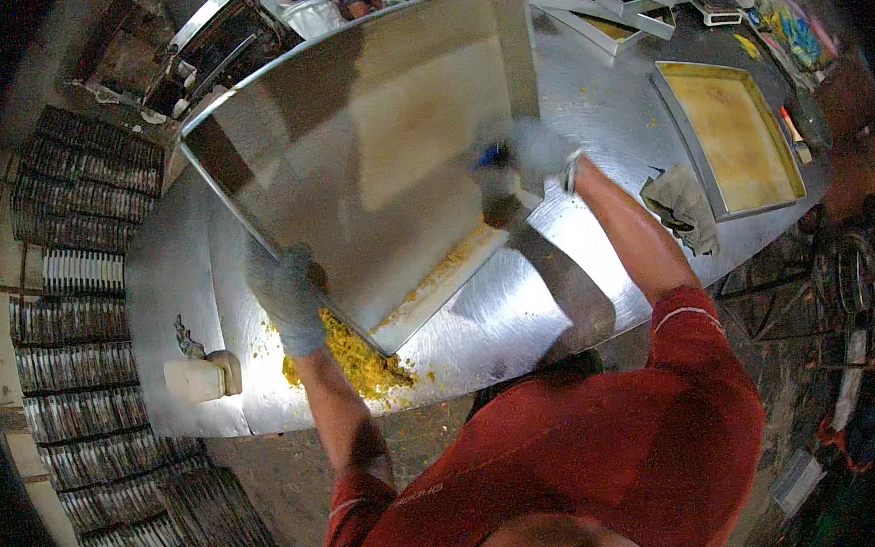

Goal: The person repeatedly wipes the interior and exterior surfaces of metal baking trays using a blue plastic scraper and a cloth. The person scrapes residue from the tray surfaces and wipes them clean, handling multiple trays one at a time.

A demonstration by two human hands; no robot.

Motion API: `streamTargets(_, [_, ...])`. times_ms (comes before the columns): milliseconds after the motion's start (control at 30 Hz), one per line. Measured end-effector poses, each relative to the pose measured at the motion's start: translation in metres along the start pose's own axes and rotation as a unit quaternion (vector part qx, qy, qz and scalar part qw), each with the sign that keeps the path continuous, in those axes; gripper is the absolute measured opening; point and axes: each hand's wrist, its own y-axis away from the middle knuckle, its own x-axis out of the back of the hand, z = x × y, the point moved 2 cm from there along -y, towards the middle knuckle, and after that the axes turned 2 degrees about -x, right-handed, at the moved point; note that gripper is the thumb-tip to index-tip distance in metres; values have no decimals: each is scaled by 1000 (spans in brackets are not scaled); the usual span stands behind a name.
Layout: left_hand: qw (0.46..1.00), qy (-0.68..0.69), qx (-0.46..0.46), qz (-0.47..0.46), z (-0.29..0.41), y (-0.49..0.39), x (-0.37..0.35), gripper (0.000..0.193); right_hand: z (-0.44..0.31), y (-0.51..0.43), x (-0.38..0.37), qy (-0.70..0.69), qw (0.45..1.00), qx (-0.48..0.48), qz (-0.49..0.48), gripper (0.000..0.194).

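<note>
My gloved left hand (285, 298) grips the left edge of a large shallow metal tray (428, 123), which is tilted above a metal-topped table (240, 233). Yellow-brown crumbs lie along the tray's near rim. Below its near corner, beside my left wrist, a pile of yellow crumbs (360, 357) lies on the tabletop. At the tray's right side is my gloved right hand (528, 151), blurred, with something dark and blue at its fingers. What that thing is, and whether the hand grips it, I cannot tell.
A smaller tray (730, 135) with a yellow coating stands at the right, near a crumpled cloth (681, 206) and a brush (796, 135). Metal frames (609, 0) are stacked at the back. A pale container (196, 378) is at the left, beyond which are rows of stacked trays (75, 371).
</note>
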Motion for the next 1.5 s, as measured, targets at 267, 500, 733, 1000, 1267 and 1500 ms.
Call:
streamTargets(267, [984, -104, -122, -79, -146, -114, 84, 14, 8, 20, -66, 71, 987, 37, -136, 23])
streamTargets(500, [997, -32, 6, -66, -213, -107, 205, 14, -27, 28, -75, 39, 945, 145, -290, 28])
streamTargets(733, [994, -110, 23, 7, -82, -88, 46, 12, 29, 79, -105, 24, 993, 58, -102, 21])
streamTargets(1000, [998, -16, 53, 23, -27, -31, 37, 31, -39, 22, 59, 147, 965, -144, 160, 25])
streamTargets(1267, [995, -90, -28, -31, 48, 24, 10, 35, 13, 63, -74, 195, 969, -141, 51, 28])
streamTargets(1500, [985, -139, -102, -9, 1, 23, 23, 52, -11, 80, -101, 94, 982, -158, -43, 29])
